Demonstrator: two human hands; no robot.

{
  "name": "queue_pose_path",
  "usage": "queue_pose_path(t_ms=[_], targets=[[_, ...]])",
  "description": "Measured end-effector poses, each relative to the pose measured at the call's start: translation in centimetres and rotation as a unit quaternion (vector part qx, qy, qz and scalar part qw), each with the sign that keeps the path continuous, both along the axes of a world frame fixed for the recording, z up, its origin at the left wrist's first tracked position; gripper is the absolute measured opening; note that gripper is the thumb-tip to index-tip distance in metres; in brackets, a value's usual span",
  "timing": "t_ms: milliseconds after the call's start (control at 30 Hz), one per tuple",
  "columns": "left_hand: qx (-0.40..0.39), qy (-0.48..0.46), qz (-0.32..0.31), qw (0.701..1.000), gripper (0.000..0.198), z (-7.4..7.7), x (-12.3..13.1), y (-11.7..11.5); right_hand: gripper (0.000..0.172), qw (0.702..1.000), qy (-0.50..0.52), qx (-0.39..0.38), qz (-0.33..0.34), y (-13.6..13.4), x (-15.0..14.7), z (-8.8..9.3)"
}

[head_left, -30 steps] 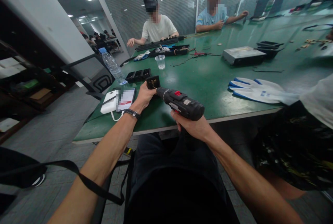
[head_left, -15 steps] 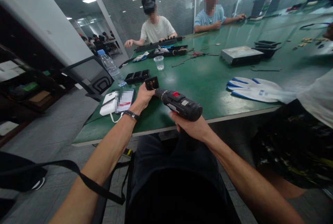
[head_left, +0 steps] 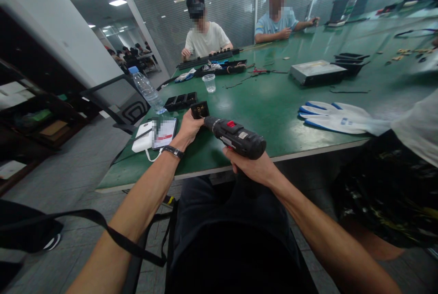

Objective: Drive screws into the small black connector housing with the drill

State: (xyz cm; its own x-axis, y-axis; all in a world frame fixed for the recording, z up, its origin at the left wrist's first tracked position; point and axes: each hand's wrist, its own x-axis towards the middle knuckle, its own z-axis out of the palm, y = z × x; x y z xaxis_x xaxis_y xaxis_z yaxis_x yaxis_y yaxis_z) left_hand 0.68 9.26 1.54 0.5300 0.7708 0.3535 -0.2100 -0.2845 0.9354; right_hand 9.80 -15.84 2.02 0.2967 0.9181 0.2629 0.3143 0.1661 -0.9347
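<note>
In my right hand (head_left: pixel 251 164) is a black cordless drill (head_left: pixel 239 138) with a red switch, its fingers wrapped round the grip. The drill lies almost level over the table's near edge, nose pointing left and away from me. My left hand (head_left: pixel 190 127) grips a small black box (head_left: pixel 200 110) with brassy bits inside, tilted up on the table. The drill's tip meets the near side of that box, by my left fingers; the bit itself is hard to make out. Just behind stands a black compartment tray (head_left: pixel 181 100).
Left of my hand lie a white power bank (head_left: pixel 143 136) and a phone (head_left: pixel 164 132). Beyond are a water bottle (head_left: pixel 147 90), a plastic cup (head_left: pixel 209 83) and a parts tray (head_left: pixel 221 67). A glove (head_left: pixel 333 117) and a grey box (head_left: pixel 318 73) lie right. Two people sit opposite.
My hands, the drill and the small box hold nearly the same place. Across the table, one person's hand has drawn in toward the body, and the other person's far hand has lifted slightly.
</note>
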Motion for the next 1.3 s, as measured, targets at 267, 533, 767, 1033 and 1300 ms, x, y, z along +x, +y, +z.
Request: queue_pose_path(t_ms=[267,533,767,1033,1300], targets=[[0.01,0.005,0.002,1.0,0.049,-0.09,-0.04,0.04,0.024,1.0,0.006,0.004,0.001,0.07,0.07,-0.23],[0.015,0.006,-0.001,1.0,0.052,0.06,-0.07,-0.06,0.023,1.0,-0.006,-0.001,-0.009,-0.06,-0.1,0.01],[0.017,0.008,-0.003,1.0,0.052,-0.17,-0.06,0.15,0.025,1.0,-0.008,-0.005,-0.018,0.01,-0.03,-0.23],[0.016,0.01,0.006,1.0,0.055,-0.31,-0.03,0.35,0.026,1.0,0.007,-0.016,-0.011,0.11,-0.08,-0.39],[0.022,0.001,0.0,1.0,0.054,-0.56,0.02,0.73,0.028,1.0,0.001,-0.013,-0.011,0.09,-0.08,-0.43]])
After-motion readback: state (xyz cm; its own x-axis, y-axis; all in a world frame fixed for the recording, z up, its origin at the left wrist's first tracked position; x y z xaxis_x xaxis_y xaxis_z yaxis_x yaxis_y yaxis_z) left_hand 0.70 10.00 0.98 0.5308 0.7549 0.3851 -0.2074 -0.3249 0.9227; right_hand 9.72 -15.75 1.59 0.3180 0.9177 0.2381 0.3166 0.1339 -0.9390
